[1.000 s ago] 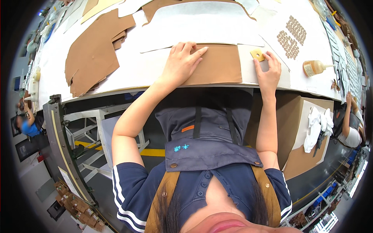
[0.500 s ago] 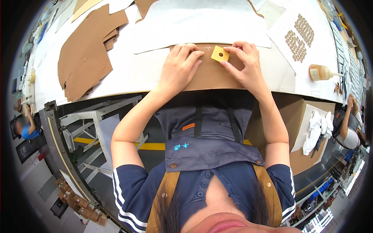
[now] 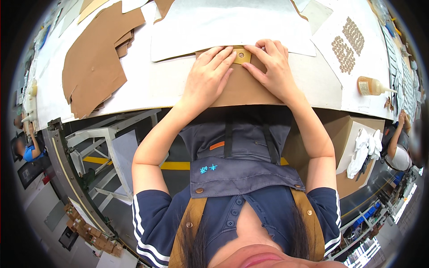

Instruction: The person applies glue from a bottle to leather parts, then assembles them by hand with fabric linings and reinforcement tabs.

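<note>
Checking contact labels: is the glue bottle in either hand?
No. The glue bottle lies alone on the table at the right, while the left hand and right hand press a small tan patch.

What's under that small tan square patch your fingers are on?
The small tan patch lies on the brown sheet, between left hand and right hand. Anything beneath it is covered.

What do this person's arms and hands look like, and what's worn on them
Both arms are bare from the upper arm down. The left hand and right hand wear no gloves, and no rings or watch can be seen. Short navy sleeves cover the upper arms; the left sleeve shows white stripes at its hem, as does the right sleeve.
</note>
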Demonstrator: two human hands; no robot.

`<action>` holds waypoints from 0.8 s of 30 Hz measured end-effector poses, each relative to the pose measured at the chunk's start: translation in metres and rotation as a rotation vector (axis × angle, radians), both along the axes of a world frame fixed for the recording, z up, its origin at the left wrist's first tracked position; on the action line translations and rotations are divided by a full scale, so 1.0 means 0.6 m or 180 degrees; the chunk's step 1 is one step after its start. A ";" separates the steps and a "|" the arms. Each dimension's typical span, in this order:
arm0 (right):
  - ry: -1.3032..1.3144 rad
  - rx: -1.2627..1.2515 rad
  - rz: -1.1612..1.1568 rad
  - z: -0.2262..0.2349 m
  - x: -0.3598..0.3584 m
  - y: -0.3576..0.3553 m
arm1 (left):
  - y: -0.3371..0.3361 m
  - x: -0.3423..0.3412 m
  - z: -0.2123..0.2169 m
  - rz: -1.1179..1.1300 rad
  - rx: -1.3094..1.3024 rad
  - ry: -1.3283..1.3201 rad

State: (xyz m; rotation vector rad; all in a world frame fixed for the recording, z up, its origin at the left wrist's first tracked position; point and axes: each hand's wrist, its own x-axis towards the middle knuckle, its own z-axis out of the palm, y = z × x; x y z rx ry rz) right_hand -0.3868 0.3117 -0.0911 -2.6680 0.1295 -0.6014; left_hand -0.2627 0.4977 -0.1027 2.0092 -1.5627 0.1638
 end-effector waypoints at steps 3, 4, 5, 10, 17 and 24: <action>0.0013 -0.0001 -0.0014 -0.001 0.000 0.001 | 0.000 -0.002 0.001 0.0037 -0.0001 -0.0032; 0.0013 0.0015 -0.0028 -0.001 0.000 0.002 | 0.000 -0.002 0.000 0.0039 0.0015 -0.0050; 0.0016 0.0018 -0.0029 -0.001 -0.001 0.002 | 0.001 -0.002 0.000 0.0041 0.0033 -0.0069; 0.0019 -0.0025 -0.0022 -0.001 -0.005 -0.001 | -0.001 -0.005 0.002 0.0031 0.0060 -0.0125; 0.0091 0.0029 -0.0002 0.001 -0.009 0.001 | 0.002 -0.011 0.008 0.0110 0.0163 -0.0226; 0.0031 -0.0064 -0.0031 0.002 -0.018 0.004 | -0.002 -0.009 0.009 0.0079 0.0183 -0.0187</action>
